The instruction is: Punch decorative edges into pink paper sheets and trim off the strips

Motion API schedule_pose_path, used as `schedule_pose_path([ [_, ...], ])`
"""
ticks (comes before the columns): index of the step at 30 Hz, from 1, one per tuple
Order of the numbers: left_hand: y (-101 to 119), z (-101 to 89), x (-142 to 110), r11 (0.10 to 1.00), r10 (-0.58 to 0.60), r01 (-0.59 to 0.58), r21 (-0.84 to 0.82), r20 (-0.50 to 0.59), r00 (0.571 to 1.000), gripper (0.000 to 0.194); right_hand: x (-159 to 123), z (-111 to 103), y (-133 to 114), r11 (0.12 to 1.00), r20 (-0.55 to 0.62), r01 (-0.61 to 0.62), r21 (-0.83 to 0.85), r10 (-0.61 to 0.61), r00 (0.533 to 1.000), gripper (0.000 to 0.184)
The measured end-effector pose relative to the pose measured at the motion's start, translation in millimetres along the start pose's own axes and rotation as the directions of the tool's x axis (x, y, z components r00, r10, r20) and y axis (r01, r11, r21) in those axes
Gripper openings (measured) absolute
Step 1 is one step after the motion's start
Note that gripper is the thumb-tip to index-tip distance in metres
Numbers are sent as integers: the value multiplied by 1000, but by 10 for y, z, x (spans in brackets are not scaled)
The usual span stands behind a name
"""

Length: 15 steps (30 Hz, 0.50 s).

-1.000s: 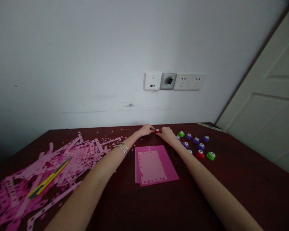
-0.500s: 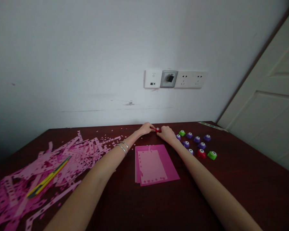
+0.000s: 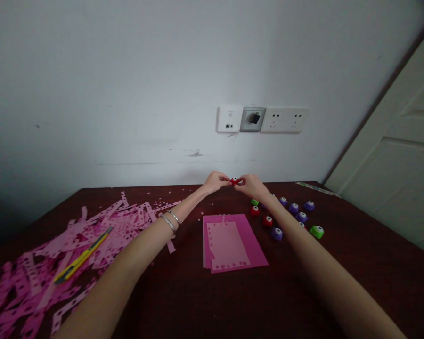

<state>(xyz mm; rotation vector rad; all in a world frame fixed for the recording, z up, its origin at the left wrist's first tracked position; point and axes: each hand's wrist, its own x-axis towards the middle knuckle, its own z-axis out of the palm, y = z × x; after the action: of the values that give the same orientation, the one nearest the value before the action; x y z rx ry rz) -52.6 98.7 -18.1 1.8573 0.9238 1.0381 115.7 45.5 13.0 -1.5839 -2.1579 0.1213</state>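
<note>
A small red craft punch (image 3: 234,180) with a white top is held between my two hands near the back edge of the table. From its left side, the fingers of my left hand (image 3: 215,181) pinch it. My right hand (image 3: 251,186) grips it from the right, its fingers curled and partly hidden. Closer to me lie stacked pink sheets, a darker pink sheet (image 3: 249,238) under a lighter pink card (image 3: 228,245) with small punched shapes along its edges. Red, purple and green craft punches stand around my right forearm, such as a purple punch (image 3: 277,234) and a green punch (image 3: 317,231).
Punched pink paper strips (image 3: 102,235) heap up on the left, with a yellow utility knife (image 3: 83,256) on top. Paper bits are scattered behind them. A ruler-like strip (image 3: 318,189) lies at the back right. The wall carries sockets (image 3: 284,120); a white door (image 3: 403,165) stands at right.
Both hands have risen slightly off the tabletop with the red punch between them. The right forearm has shifted, uncovering red punches left of it. The whole view has moved a little.
</note>
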Motion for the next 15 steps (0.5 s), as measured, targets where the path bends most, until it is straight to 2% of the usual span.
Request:
schedule_pose_path([
  [4,233,-134,-131,997,41,-40,-59,22,999,17,-43,-188,-119,988,-1,99,116,-100,995,26],
  [8,382,-231,-283,999,47,-45,-30,82,996,36,-127,-313,-240,969,57,142,204,-156,986,26],
  [15,552,-326,-604,997,20,-37,70,234,972,31,-251,-360,-311,917,262,125,378,-236,936,24],
])
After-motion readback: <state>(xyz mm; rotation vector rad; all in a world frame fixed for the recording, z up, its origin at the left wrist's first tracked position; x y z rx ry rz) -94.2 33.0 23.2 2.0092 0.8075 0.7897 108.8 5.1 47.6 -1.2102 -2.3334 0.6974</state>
